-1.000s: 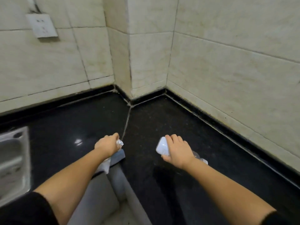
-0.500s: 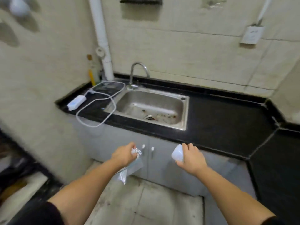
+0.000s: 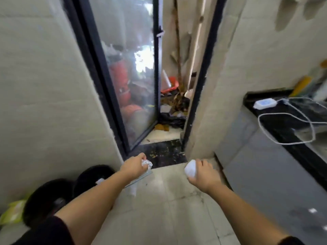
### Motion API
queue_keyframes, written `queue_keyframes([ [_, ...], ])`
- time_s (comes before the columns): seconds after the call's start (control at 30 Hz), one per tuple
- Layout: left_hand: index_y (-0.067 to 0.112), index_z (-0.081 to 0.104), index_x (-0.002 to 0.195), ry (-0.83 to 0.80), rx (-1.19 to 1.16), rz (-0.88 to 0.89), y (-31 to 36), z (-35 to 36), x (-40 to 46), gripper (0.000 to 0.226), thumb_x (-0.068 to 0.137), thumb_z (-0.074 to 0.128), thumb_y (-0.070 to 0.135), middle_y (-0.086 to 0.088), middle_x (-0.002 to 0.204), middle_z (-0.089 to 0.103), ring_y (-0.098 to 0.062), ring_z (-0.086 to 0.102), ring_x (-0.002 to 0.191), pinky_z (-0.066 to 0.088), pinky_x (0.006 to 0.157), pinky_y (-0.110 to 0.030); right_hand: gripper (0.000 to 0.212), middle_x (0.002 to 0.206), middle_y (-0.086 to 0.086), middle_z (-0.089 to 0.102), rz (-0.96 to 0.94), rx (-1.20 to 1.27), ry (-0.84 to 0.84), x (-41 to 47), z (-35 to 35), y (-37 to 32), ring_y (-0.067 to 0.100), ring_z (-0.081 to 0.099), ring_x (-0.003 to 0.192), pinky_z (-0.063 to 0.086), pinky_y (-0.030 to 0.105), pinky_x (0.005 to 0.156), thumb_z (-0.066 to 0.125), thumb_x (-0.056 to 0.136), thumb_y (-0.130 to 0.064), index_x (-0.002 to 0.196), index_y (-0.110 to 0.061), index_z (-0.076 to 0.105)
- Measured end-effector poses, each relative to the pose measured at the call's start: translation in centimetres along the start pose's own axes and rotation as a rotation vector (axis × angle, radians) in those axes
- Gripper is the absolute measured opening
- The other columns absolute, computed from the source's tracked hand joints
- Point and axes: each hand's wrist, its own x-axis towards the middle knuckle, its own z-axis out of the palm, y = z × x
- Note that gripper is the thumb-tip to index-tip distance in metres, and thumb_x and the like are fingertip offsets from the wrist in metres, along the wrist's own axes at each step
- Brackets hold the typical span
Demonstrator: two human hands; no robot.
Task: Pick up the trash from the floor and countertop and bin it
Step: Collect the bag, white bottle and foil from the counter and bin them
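My left hand [image 3: 133, 166] is closed on a crumpled clear plastic wrapper [image 3: 147, 164], whose loose end hangs down below my wrist. My right hand [image 3: 201, 173] grips a white cup-like piece of trash [image 3: 190, 168]. Both hands are held out over the pale tiled floor [image 3: 159, 209]. Two black round bins [image 3: 92, 177] stand by the left wall, just left of my left forearm; the nearer one [image 3: 46, 198] is partly hidden by my arm.
A glass door with a black frame [image 3: 139, 85] stands ajar ahead, with clutter and a red crate beyond it. The black countertop [image 3: 283, 121] with a white adapter [image 3: 264, 103] and cable is at right, grey cabinets below. A yellow-green bag [image 3: 12, 212] lies at far left.
The view has swung left, from the counter corner, past the sink, to the doorway and bins. Both hands keep the same hold on their trash.
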Motion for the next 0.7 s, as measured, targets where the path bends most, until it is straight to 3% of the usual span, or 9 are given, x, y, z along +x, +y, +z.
queue_keyframes([
  [0.2,0.020,0.056,0.101,0.082,-0.190,-0.373,-13.5,2.0,-8.2,0.023,0.089,0.045,0.037,-0.011,0.111,0.065,-0.034,0.060,0.105,0.049,0.089,-0.037,0.078,0.139,0.009,0.041,-0.283,-0.132,-0.109,1.1,4.6,-11.2,0.028,0.043,0.126,0.043,0.039,0.101,0.061,0.079,-0.050,0.142,-0.016,0.029],
  [0.33,0.019,0.055,0.102,0.083,-0.285,-0.542,-19.8,3.3,-13.2,0.021,0.089,0.049,0.035,-0.013,0.108,0.066,-0.033,0.060,0.101,0.045,0.079,-0.035,0.078,0.138,0.008,0.042,-0.370,-0.184,-0.207,-0.2,8.5,-17.1,0.027,0.044,0.125,0.046,0.039,0.099,0.061,0.080,-0.051,0.141,-0.016,0.029],
  [0.5,0.022,0.049,0.092,0.127,-0.440,-0.650,-27.9,2.2,-17.1,0.014,0.088,0.050,0.036,-0.007,0.094,0.061,-0.030,0.060,0.093,0.039,0.071,-0.033,0.079,0.141,0.009,0.039,-0.482,-0.250,-0.244,-0.7,12.1,-27.0,0.028,0.042,0.128,0.044,0.039,0.101,0.062,0.080,-0.052,0.141,-0.016,0.028],
  [0.7,0.023,0.047,0.096,0.138,-0.508,-0.707,-40.9,-2.3,-17.7,0.013,0.089,0.052,0.033,-0.011,0.107,0.064,-0.029,0.060,0.099,0.042,0.076,-0.032,0.076,0.140,0.012,0.040,-0.496,-0.198,-0.290,0.6,17.8,-42.7,0.031,0.041,0.128,0.043,0.042,0.102,0.063,0.081,-0.049,0.140,-0.013,0.030],
])
